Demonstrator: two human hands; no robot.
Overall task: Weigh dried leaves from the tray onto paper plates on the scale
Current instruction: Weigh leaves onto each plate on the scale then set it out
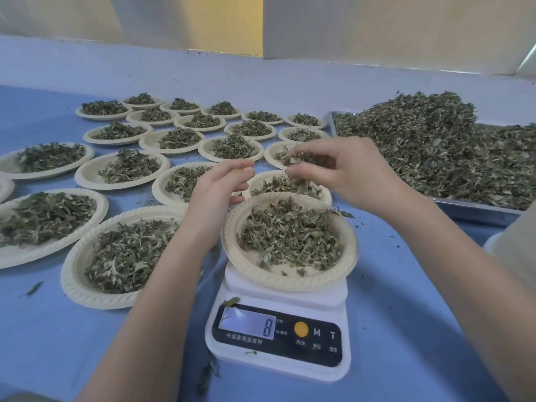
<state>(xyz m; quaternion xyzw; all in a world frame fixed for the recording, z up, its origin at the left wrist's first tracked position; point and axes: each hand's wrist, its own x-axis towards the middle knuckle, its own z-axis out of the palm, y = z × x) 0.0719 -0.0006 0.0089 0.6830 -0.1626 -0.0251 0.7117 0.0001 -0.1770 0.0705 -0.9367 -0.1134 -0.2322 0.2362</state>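
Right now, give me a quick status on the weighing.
Right hand pinching leaves above the scale plate. Left hand open beside it. Scale shows 8. Nothing blocking.

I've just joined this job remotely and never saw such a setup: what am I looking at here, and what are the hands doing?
This is a single picture from a camera on the person's head, looking down at a blue table. There is no machine, only bare hands. The right hand pinches a tuft of dried leaves above the paper plate on the white scale. The left hand hovers beside it, fingers relaxed, holding nothing. The metal tray heaped with leaves lies to the right; many filled plates lie to the left.
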